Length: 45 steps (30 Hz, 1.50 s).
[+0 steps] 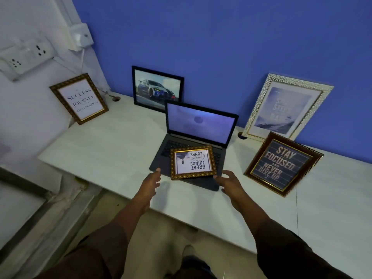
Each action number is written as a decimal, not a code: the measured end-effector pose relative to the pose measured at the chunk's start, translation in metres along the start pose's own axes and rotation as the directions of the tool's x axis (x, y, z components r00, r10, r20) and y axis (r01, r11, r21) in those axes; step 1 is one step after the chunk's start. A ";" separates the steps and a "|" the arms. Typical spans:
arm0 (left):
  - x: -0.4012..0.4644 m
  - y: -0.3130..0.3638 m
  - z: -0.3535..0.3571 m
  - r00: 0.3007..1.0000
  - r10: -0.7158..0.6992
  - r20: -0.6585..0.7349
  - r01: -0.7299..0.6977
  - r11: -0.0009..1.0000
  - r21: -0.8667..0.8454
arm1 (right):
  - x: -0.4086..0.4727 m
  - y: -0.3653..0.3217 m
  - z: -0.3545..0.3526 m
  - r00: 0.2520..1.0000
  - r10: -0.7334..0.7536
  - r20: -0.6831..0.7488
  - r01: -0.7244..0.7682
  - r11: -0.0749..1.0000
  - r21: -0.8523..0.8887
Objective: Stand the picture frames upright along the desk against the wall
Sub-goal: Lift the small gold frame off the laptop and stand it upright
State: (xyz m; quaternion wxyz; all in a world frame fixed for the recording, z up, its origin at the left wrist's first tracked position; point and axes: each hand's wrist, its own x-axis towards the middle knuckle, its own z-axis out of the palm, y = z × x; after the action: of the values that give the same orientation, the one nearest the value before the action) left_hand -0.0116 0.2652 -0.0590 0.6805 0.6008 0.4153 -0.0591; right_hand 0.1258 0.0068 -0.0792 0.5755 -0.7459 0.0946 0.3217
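— Where's the small gold frame (192, 162)?
— Flat on the laptop (187, 158), print upside down. Left hand (151, 181) and right hand (228, 181) flank it, both released, empty.
— Advice?
— Grip both side edges, lift level, turn it, lean it against the far blue wall (221, 47).

Small frame (193, 162) lies on laptop (189, 156) keyboard.

The laptop (198, 137) screen hid the car frame's (157, 88) lower right corner; a small frame (192, 162) covered part of its keyboard. The white frame's (286, 107) wording was too blurred to read
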 end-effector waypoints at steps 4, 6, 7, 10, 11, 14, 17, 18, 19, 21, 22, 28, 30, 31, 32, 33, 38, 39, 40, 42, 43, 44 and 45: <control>0.023 0.006 0.000 0.999 -0.049 0.017 0.049 0.999 0.005 | 0.031 -0.018 0.010 0.998 -0.001 -0.069 -0.003 0.998 -0.055; 0.036 0.009 0.004 0.996 -0.076 0.036 0.075 0.997 0.024 | 0.047 -0.019 0.012 0.995 0.009 -0.101 -0.016 0.997 -0.073; 0.046 0.011 0.007 0.995 -0.092 0.045 0.091 0.995 0.040 | 0.057 -0.020 0.012 0.993 0.013 -0.121 -0.025 0.995 -0.096; 0.066 0.017 0.020 0.990 -0.137 0.033 0.133 0.987 0.089 | 0.074 -0.021 0.012 0.987 0.057 -0.153 -0.075 0.990 -0.121; 0.074 0.020 0.025 0.988 -0.152 0.027 0.149 0.983 0.106 | 0.080 -0.022 0.012 0.987 0.071 -0.147 -0.091 0.987 -0.135; 0.089 0.024 0.037 0.981 -0.194 0.021 0.189 0.971 0.145 | 0.089 -0.023 0.014 0.996 0.052 -0.067 -0.064 0.978 -0.197; 0.102 0.022 0.042 0.975 -0.223 0.008 0.218 0.958 0.188 | 0.102 -0.015 0.019 0.994 0.093 0.050 -0.083 0.982 -0.169; 0.104 0.022 0.043 0.974 -0.229 -0.002 0.225 0.956 0.190 | 0.106 -0.013 0.020 0.990 0.121 0.065 -0.111 0.984 -0.140; 0.106 0.022 0.043 0.971 -0.237 -0.008 0.234 0.955 0.180 | 0.110 -0.012 0.020 0.989 0.128 0.073 -0.121 0.987 -0.102; 0.107 0.023 0.040 0.967 -0.255 0.005 0.250 0.953 0.174 | 0.113 -0.016 0.020 0.991 0.090 0.099 -0.087 0.996 -0.034; 0.108 0.026 0.035 0.969 -0.248 0.006 0.243 0.951 0.190 | 0.114 -0.021 0.021 0.989 0.068 0.135 -0.067 0.998 -0.012; 0.112 0.072 0.005 0.979 0.049 -0.198 0.014 0.953 0.303 | 0.118 -0.086 0.042 0.947 -0.100 0.304 0.135 0.986 -0.096; 0.115 0.094 -0.013 0.950 0.156 -0.269 -0.081 0.959 0.272 | 0.117 -0.117 0.054 0.921 -0.157 0.356 0.205 0.974 -0.099; 0.116 0.104 -0.021 0.935 0.215 -0.280 -0.138 0.952 0.273 | 0.116 -0.131 0.059 0.906 -0.174 0.385 0.231 0.967 -0.106; 0.115 0.116 -0.032 0.918 0.274 -0.285 -0.187 0.937 0.296 | 0.115 -0.146 0.069 0.889 -0.184 0.419 0.256 0.959 -0.123; 0.114 0.125 -0.042 0.899 0.334 -0.282 -0.235 0.914 0.331 | 0.114 -0.158 0.078 0.874 -0.192 0.447 0.285 0.947 -0.150; 0.101 0.163 -0.092 0.849 0.526 -0.048 -0.417 0.724 0.549 | 0.107 -0.207 0.144 0.812 -0.260 0.522 0.419 0.882 -0.213; 0.100 0.166 -0.104 0.857 0.514 0.025 -0.438 0.702 0.562 | 0.104 -0.216 0.161 0.800 -0.263 0.539 0.432 0.876 -0.213; 0.099 0.169 -0.113 0.867 0.488 0.099 -0.450 0.683 0.576 | 0.100 -0.224 0.176 0.788 -0.261 0.557 0.444 0.868 -0.221; 0.100 0.172 -0.128 0.883 0.421 0.207 -0.457 0.672 0.583 | 0.093 -0.237 0.205 0.762 -0.253 0.597 0.481 0.837 -0.260; 0.104 0.172 -0.139 0.890 0.396 0.227 -0.452 0.695 0.559 | 0.092 -0.243 0.223 0.750 -0.244 0.615 0.499 0.819 -0.282; 0.108 0.169 -0.145 0.899 0.376 0.223 -0.436 0.739 0.513 | 0.090 -0.247 0.235 0.744 -0.242 0.623 0.513 0.805 -0.300; 0.111 0.166 -0.154 0.909 0.363 0.205 -0.417 0.786 0.457 | 0.090 -0.250 0.249 0.744 -0.262 0.615 0.533 0.788 -0.308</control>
State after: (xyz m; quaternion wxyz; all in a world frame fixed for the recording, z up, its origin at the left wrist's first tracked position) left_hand 0.0801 0.4905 0.0081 0.5238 0.8222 0.2166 -0.0522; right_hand 0.2314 0.3360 0.0345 0.4380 -0.7411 -0.3185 0.3969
